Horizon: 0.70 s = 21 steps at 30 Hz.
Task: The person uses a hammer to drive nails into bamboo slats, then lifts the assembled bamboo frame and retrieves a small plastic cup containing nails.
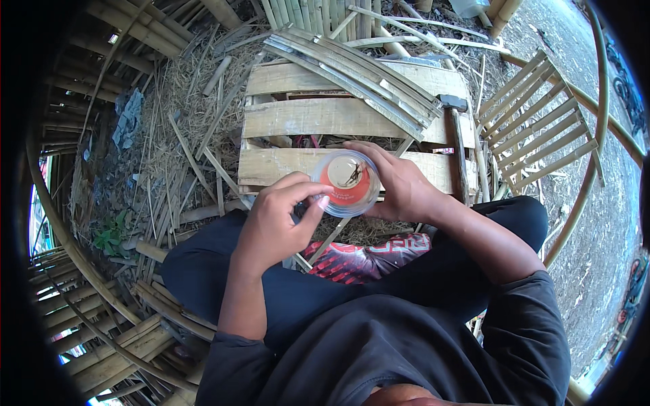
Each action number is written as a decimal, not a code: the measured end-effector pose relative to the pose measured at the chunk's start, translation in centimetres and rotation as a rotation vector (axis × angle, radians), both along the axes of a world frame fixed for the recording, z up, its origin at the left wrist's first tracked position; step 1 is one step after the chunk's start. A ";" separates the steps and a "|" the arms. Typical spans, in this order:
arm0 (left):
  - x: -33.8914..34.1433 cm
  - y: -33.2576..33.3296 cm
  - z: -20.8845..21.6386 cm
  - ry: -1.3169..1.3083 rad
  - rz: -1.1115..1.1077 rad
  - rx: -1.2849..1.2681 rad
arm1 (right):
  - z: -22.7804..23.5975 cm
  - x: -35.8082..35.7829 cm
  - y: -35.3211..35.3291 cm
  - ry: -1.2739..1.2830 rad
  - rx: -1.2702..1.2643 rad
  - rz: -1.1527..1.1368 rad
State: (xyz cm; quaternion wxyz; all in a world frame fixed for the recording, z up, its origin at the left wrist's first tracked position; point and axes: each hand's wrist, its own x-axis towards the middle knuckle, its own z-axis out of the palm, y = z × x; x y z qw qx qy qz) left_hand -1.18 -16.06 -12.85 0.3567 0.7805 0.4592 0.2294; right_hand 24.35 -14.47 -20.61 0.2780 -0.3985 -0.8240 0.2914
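Observation:
A round clear plastic tub (347,191) with a red patch stands over the near edge of a low slatted wooden platform. A few thin dark pieces, which look like nails (354,176), lie inside it. My right hand (399,183) wraps round the tub's right side. My left hand (277,216) is closed at its left rim, thumb and forefinger pinching there; whether a small piece sits between those fingertips cannot be made out. To the right, a hammer (458,145) with a dark head lies along the platform (291,118).
A bundle of split bamboo strips (359,78) lies slantwise across the platform's far side. Right of the hammer leans a slatted bamboo rack (538,125). Bamboo scraps and straw (193,145) cover the ground at left. Printed cloth (365,260) lies between my crossed legs.

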 end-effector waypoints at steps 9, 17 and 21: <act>0.1 0.3 -4.4 -0.759 0.254 -0.134 | 1.6 -0.1 0.5 0.230 0.163 -0.097; 2.4 1.5 -6.9 -0.199 0.011 0.371 | 1.3 -0.6 -0.2 0.249 -0.022 0.013; 2.1 1.9 -7.0 -0.188 0.039 0.511 | 2.8 -0.1 -0.5 0.357 0.067 0.038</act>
